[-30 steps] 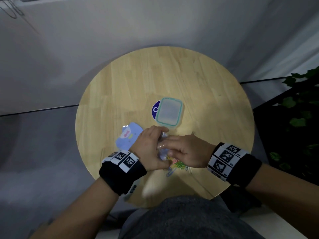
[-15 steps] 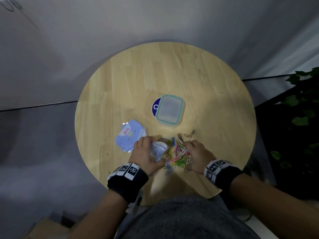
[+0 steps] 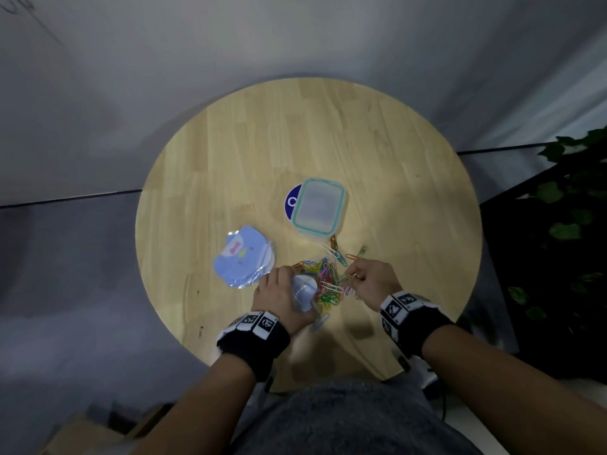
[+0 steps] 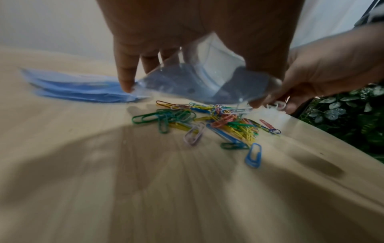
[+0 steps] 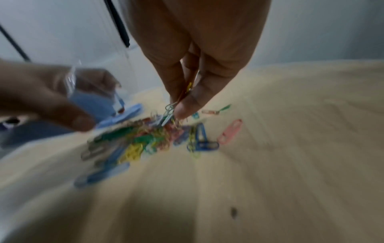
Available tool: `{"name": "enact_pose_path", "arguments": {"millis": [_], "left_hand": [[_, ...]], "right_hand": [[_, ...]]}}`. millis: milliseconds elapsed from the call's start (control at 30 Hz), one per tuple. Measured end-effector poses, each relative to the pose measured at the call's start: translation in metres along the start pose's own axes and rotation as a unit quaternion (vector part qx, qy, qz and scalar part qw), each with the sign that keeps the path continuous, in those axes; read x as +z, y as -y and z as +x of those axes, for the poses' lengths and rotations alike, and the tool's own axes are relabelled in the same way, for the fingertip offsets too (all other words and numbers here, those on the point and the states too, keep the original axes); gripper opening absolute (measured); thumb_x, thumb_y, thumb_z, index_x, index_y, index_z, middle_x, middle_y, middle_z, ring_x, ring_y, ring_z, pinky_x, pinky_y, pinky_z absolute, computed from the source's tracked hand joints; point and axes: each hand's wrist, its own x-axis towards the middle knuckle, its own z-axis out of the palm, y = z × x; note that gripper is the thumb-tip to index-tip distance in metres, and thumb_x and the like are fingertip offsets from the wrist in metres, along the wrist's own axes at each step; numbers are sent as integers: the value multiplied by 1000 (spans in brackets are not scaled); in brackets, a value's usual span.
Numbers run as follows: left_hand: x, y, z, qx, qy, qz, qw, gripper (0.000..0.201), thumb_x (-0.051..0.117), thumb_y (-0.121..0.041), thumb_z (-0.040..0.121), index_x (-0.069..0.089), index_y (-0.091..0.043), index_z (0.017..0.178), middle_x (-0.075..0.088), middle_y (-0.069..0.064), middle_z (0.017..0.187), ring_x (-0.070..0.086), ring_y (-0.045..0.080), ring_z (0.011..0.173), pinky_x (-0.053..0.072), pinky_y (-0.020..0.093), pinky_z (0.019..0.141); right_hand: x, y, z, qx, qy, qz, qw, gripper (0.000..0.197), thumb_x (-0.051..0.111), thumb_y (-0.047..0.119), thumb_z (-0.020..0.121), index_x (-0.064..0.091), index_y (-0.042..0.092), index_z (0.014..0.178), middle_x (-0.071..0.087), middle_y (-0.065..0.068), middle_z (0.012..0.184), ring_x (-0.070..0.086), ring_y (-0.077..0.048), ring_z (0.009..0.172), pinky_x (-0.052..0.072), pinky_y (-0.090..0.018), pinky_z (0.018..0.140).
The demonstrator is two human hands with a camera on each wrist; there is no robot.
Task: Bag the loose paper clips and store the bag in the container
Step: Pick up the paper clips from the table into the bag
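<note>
While the left hand (image 3: 279, 298) grips a small clear bag (image 3: 303, 289) just above the round wooden table (image 3: 394, 165), the right hand (image 3: 372, 282) pinches a few paper clips between thumb and fingertips (image 5: 185, 110) — fingers curled tight on them. Left wrist view shows the bag (image 4: 207, 82) held with its mouth spread, fingers on one side and thumb on the other, hanging right over the clip pile. Loose paper clips (image 3: 325, 280) lie in a mixed-colour heap between the two hands, touching neither palm; a few strays (image 3: 356, 254) sit just beyond the right hand, toward the container. One blue clip (image 4: 253, 155) lies apart at the near edge of the pile. Hands are near each other but not touching. Container (image 3: 318, 206) with teal-rimmed lid on sits mid-table, beyond the pile, partly covering a blue round sticker (image 3: 290, 201). Stack of blue printed bags (image 3: 243, 261) lies flat just left of the left hand. Right wrist view is blurred — clip count in the pinch can't be told. Green plant (image 3: 574, 198) off the table's right side.
</note>
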Motion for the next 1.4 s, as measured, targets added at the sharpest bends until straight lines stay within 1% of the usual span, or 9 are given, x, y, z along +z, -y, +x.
{"name": "enact_pose_path", "arguments": {"millis": [100,233,433,600,700,933,1133,1300,1400], "left_hand": [[2,-7,4,6,-8,-10,1000,83,69,-56,50,44,-14,118,50,5,112,45,29,106,40,35,90],[-1,-21,7,38,-29,-73,996,88,81,-51,51,43,-12,120,47,5,113,43,25,108,34,29,91],[-8,-56,10,32,-74,-195,977,89,85,-47,54,37,-12,119,37,-3,109,42,18,106,37,25,82],[-16,-57,19,28,-78,-224,971,92,87,-44,50,37,-10,119,39,-1,108,42,14,97,32,19,76],[-17,-52,17,39,-78,-236,968,92,85,-50,48,36,-13,116,43,2,107,47,18,97,38,26,76],[-24,-63,12,48,-97,-244,964,90,84,-45,46,34,-16,116,44,3,111,49,15,99,41,23,75],[-31,-71,10,103,-153,-176,967,79,80,-30,49,39,-9,112,35,-4,98,48,21,93,35,24,72],[-26,-66,13,123,-183,-182,958,69,65,-44,51,31,-21,105,38,-3,94,43,18,84,35,27,68],[-24,-62,11,129,-187,-180,957,66,58,-50,55,32,-19,107,43,4,94,44,18,85,36,24,70]], "right_hand": [[-18,12,-9,36,8,114,993,13,67,-1,77,69,9,83,57,-4,62,59,-24,53,59,-37,61],[-46,36,-22,17,16,259,966,19,65,-10,76,67,9,76,58,-12,58,54,-11,37,53,-22,45],[-63,73,-36,-2,27,353,935,12,67,-10,77,66,-3,87,62,-13,66,54,-23,49,56,-27,49],[-82,86,-47,-2,116,424,898,12,63,-8,80,68,3,84,66,-6,66,57,-16,51,55,-24,49],[-90,86,-44,17,132,443,887,11,60,-7,82,67,1,86,65,-2,59,57,-14,48,54,-22,48],[-80,85,-32,57,84,335,937,15,67,-8,77,65,-8,92,62,-12,64,55,-19,46,54,-25,47],[-57,95,-34,-83,-21,57,995,16,66,3,74,73,8,88,64,-2,64,58,-14,57,53,-27,66],[-56,96,-43,-116,39,49,991,33,54,7,86,66,16,115,73,-6,97,64,-14,82,54,-31,84],[-60,89,-46,-142,83,4,986,29,50,6,89,68,12,110,72,-8,104,66,-20,94,51,-28,84]]}}
